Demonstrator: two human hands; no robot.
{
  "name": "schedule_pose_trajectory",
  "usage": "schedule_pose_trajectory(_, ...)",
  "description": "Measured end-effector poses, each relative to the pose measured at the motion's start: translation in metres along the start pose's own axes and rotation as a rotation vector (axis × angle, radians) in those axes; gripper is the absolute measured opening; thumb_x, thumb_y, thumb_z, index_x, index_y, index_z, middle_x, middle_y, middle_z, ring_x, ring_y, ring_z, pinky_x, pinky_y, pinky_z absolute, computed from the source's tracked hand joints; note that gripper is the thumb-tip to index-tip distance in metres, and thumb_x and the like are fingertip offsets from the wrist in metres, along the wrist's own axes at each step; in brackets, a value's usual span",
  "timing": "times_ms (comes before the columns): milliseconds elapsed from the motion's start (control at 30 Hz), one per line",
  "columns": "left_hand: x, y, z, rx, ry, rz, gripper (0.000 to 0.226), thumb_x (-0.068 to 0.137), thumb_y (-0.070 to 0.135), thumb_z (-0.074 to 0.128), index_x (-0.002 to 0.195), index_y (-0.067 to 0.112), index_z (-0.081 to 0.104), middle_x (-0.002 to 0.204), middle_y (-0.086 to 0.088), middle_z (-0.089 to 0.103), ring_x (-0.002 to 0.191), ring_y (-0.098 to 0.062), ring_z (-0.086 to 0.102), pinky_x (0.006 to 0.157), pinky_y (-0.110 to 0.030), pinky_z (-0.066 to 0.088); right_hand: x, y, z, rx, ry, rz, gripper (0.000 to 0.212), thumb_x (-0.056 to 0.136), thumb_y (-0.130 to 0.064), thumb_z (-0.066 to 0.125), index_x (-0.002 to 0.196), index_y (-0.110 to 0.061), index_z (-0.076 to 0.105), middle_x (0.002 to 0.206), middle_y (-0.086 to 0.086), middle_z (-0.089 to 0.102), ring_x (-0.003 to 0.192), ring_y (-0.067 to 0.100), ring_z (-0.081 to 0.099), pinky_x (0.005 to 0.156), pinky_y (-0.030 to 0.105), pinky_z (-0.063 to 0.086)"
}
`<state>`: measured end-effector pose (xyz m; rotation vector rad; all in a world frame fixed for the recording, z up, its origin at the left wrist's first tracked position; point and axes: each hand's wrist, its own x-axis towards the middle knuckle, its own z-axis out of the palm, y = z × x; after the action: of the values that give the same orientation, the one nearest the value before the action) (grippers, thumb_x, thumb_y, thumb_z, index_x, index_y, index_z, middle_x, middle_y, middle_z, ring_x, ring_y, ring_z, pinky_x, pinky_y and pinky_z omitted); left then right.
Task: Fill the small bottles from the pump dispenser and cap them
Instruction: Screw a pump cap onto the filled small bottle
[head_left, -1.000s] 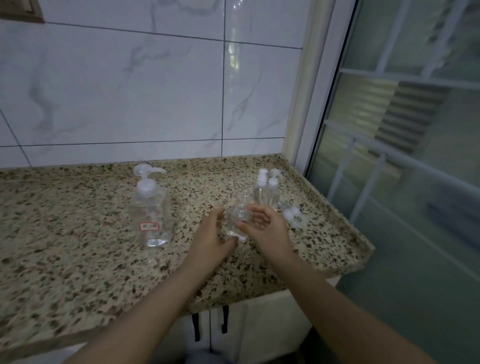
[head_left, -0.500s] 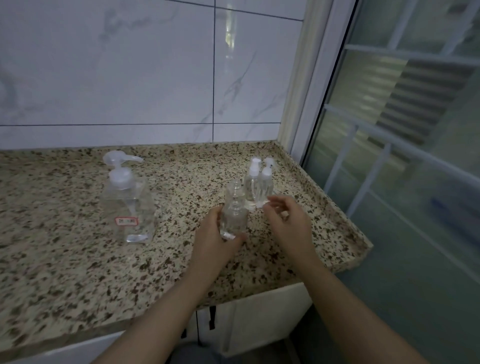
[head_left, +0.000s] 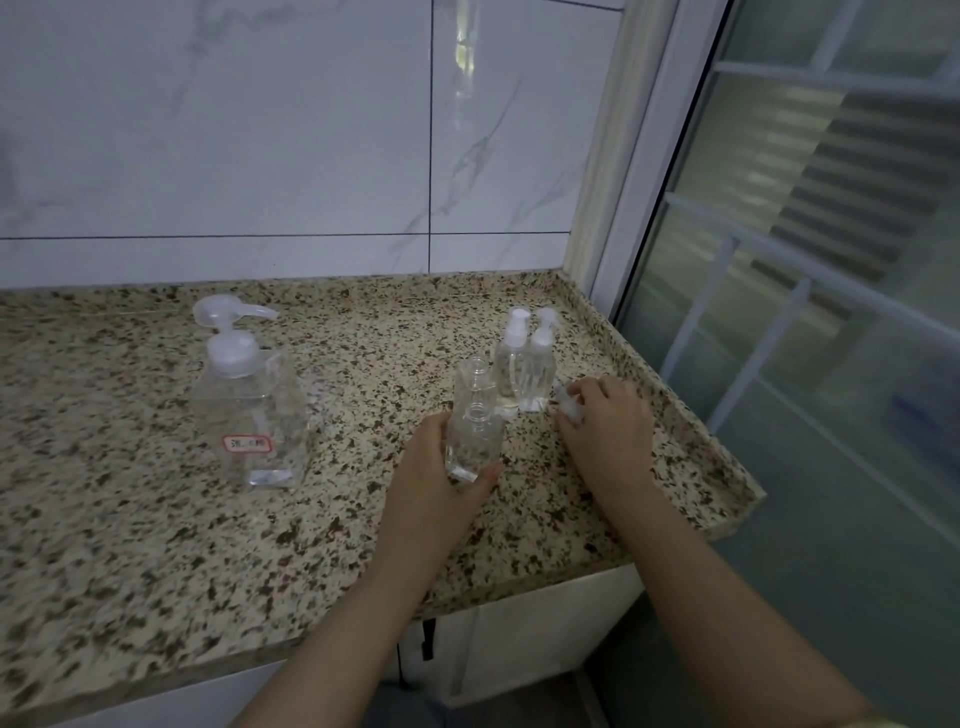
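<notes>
my left hand (head_left: 436, 467) has its grip wrapped round an uncapped small bottle (head_left: 474, 436), upright on the speckled surface (head_left: 130, 519). my right hand (head_left: 605, 431) pinches a white cap (head_left: 567, 405) just right of the two capped bottles (head_left: 524, 369). a second open bottle (head_left: 475, 382) stands right behind the held one. pump dispenser (head_left: 249, 400) well apart to the left

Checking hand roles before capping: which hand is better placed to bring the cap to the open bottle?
Probably the right hand: its fingers already touch the loose cap, while the left hand holds the open small bottle.
</notes>
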<state>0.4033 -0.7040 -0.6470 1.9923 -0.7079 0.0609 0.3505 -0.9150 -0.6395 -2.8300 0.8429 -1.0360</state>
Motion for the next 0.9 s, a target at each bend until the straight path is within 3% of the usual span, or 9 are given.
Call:
schedule_pose_trajectory(300,-0.003,0.002,-0.003,-0.011,-0.012,0.019,0.055,0.082,0.045,0.076,0.125,0.027,0.047,0.106,0.016,0.055,0.094,-0.003,0.053,0.071,-0.014,0.041,0.000,-0.010,-0.027,0.053,0.059,0.078,0.024,0.079,-0.025,0.075,0.099,-0.016,0.066,0.093,-0.001,0.064,0.080,0.021,0.060,0.074,0.035,0.040)
schedule_pose_trajectory(467,-0.004,0.001,-0.002,-0.025,-0.006,0.036,0.051,0.083,0.045,0.075,0.122,0.030,0.047,0.106,0.016,0.056,0.094,-0.003,0.056,0.074,-0.022,0.049,0.001,-0.014,-0.047,0.184,0.062,0.151,0.025,0.080,-0.029,0.074,0.103,-0.022,0.065,0.100,-0.010,0.065,0.087,0.013,0.059,0.085,0.034,0.027)
schedule_pose_trajectory(533,-0.005,0.000,-0.002,-0.024,-0.001,0.044,0.050,0.083,0.046,0.075,0.121,0.031,0.046,0.106,0.015,0.056,0.094,-0.004,0.056,0.074,-0.023,0.050,0.000,-0.014,-0.052,0.281,0.049,0.181,0.030,0.080,-0.029,0.076,0.107,-0.023,0.064,0.101,-0.012,0.065,0.091,0.011,0.059,0.089,0.036,0.032)
schedule_pose_trajectory(633,-0.005,-0.001,-0.002,-0.032,0.000,0.053,0.052,0.083,0.047,0.074,0.123,0.029,0.046,0.107,0.015,0.057,0.095,-0.005,0.057,0.075,-0.025,0.051,-0.002,-0.014,-0.060,0.426,0.092,0.164,0.038,0.078,-0.027,0.080,0.113,-0.024,0.063,0.094,-0.013,0.064,0.088,0.010,0.062,0.090,0.048,0.052)
schedule_pose_trajectory(700,-0.005,-0.001,-0.002,-0.036,0.001,0.056,0.051,0.083,0.047,0.074,0.123,0.030,0.046,0.107,0.015,0.057,0.095,-0.005,0.057,0.076,-0.027,0.052,-0.005,-0.017,-0.067,0.533,0.100,0.165,0.043,0.078,-0.022,0.084,0.115,-0.021,0.064,0.092,-0.008,0.066,0.085,0.009,0.063,0.086,0.027,0.056)
schedule_pose_trajectory(733,-0.005,-0.001,-0.002,-0.037,0.002,0.059,0.050,0.084,0.047,0.074,0.122,0.030,0.046,0.107,0.016,0.057,0.094,-0.005,0.057,0.076,-0.028,0.052,-0.006,-0.018,-0.072,0.576,0.093,0.169,0.044,0.078,-0.020,0.086,0.117,-0.019,0.064,0.091,-0.006,0.066,0.085,0.006,0.062,0.081,0.012,0.051)
schedule_pose_trajectory(767,-0.005,-0.001,-0.002,-0.037,0.003,0.063,0.050,0.084,0.047,0.074,0.122,0.031,0.046,0.106,0.016,0.057,0.094,-0.005,0.057,0.076,-0.028,0.052,-0.007,-0.021,-0.076,0.613,0.082,0.177,0.046,0.077,-0.019,0.087,0.117,-0.019,0.064,0.092,-0.006,0.068,0.086,0.002,0.062,0.076,0.005,0.047)
schedule_pose_trajectory(900,-0.005,-0.001,-0.003,-0.041,-0.002,0.065,0.049,0.084,0.048,0.073,0.122,0.031,0.046,0.107,0.016,0.057,0.095,-0.005,0.057,0.077,-0.031,0.054,-0.009,-0.032,-0.090,0.879,-0.029,0.288,0.046,0.079,-0.014,0.087,0.117,-0.026,0.063,0.100,-0.009,0.073,0.084,-0.002,0.066,0.070,0.013,0.054)
